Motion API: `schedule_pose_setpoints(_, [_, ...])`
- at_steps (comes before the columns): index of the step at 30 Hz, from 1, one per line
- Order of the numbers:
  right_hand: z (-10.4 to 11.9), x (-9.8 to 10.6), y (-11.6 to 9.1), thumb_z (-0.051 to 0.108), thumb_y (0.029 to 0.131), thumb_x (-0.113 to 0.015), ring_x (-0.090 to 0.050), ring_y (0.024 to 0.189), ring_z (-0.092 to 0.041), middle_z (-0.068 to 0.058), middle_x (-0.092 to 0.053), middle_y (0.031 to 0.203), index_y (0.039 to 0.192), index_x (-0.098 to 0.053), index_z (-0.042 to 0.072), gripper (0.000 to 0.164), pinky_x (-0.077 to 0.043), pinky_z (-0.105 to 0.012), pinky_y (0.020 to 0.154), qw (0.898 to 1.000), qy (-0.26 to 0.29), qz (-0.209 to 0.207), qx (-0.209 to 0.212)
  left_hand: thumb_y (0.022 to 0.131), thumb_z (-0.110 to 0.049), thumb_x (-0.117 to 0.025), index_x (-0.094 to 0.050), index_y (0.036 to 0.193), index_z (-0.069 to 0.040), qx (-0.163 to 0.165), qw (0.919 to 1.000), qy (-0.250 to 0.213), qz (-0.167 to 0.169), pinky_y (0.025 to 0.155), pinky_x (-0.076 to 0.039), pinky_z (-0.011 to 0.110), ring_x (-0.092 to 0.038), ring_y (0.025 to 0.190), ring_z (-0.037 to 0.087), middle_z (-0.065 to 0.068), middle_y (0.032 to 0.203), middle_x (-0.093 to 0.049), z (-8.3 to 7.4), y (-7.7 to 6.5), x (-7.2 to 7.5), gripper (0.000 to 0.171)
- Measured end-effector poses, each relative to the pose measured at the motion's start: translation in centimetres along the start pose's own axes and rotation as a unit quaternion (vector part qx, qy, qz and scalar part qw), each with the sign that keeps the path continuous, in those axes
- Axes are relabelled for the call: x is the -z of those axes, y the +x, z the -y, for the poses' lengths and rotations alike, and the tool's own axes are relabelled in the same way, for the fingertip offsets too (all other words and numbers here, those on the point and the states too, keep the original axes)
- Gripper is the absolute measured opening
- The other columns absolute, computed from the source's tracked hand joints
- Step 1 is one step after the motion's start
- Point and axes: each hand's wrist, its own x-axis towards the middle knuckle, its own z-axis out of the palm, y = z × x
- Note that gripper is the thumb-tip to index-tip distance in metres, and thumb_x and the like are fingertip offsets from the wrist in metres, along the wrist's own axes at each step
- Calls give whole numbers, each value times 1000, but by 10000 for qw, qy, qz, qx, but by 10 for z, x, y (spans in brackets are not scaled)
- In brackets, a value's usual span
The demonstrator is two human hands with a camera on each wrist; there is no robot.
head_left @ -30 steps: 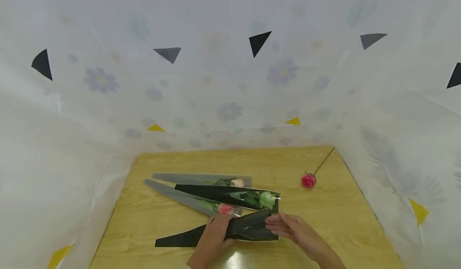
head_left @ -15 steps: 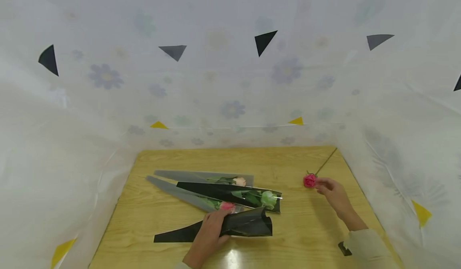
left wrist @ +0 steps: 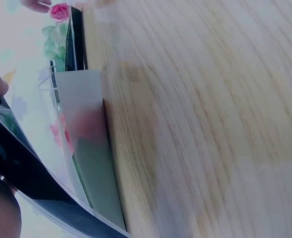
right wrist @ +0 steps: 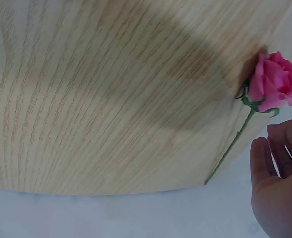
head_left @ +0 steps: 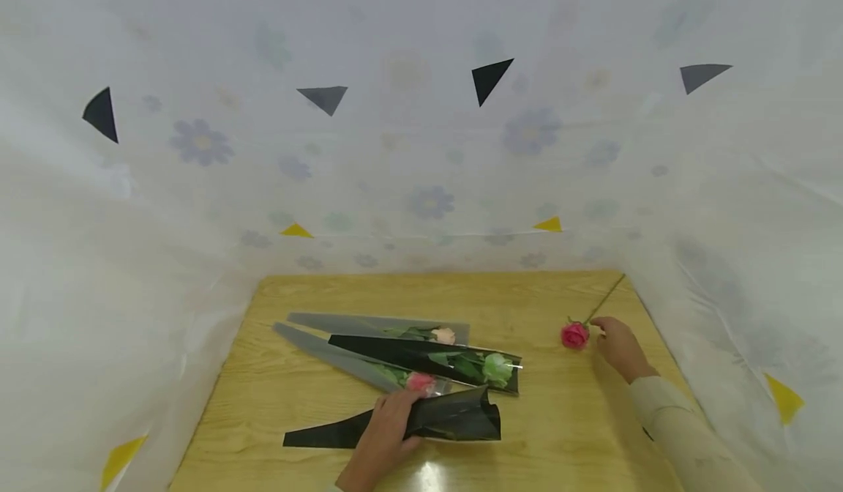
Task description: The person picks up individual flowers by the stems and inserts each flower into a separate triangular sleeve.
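Observation:
My left hand (head_left: 385, 433) grips a black flower sleeve (head_left: 454, 417) near its middle, close to the front of the table; the sleeve's flared mouth points right. Its contents cannot be made out. At the right, a single pink rose (head_left: 575, 336) lies with its bare stem running toward the back right corner. My right hand (head_left: 622, 349) is beside the rose, just below the bloom. In the right wrist view the fingers (right wrist: 262, 158) are extended and slightly bent, next to the green stem (right wrist: 230, 146) and apart from it.
Behind the black sleeve lie three wrapped flowers: a peach one (head_left: 444, 336), a green one in black wrap (head_left: 498, 370) and a pink one (head_left: 419, 382) in frosted wrap. The wooden table (head_left: 527, 302) is bounded by white curtain walls (head_left: 428, 148).
My right hand has left the black sleeve's mouth and moved right and back to the rose, then shifted from its bloom toward the stem. My left hand keeps its grip on the sleeve.

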Motion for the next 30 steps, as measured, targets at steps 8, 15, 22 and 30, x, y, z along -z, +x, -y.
schedule_pose_setpoints(8, [-29,-8,0,-7,79,-61,-54,92,-49,-31,-60,96,99,-62,-14,20,-41,-56,84,9928,-982,-30,690,69,-30,-79,-42,133,-13,-85,9999,-67,78,88,-36,41,-45,112,16,-1,122,-49,-4,-1,-2,76])
schedule_pose_setpoints(15, [-39,-18,-17,-8,75,-64,-59,77,-35,-13,-64,80,85,-68,-3,11,-47,-49,75,9878,-1117,72,1086,71,-28,-78,-40,134,-15,12,9996,-208,194,90,-36,39,-47,112,14,-4,125,-48,1,-5,-5,75])
schedule_pose_setpoints(22, [-35,-22,-23,-13,80,-59,-51,99,-40,-21,-56,106,107,-55,-3,29,-48,-50,76,9785,-1188,-430,1627,73,-32,-76,-42,134,-14,63,9994,-250,227,90,-36,40,-47,112,13,-4,124,-50,3,-4,-3,72])
schedule_pose_setpoints(30, [-26,-35,-25,-7,73,-69,-58,79,-26,-5,-60,82,81,-65,6,15,-49,-39,69,9772,-1143,-560,1700,73,-32,-76,-40,135,-16,65,9995,-174,257,89,-36,41,-47,112,14,-4,122,-50,5,-6,-2,74])
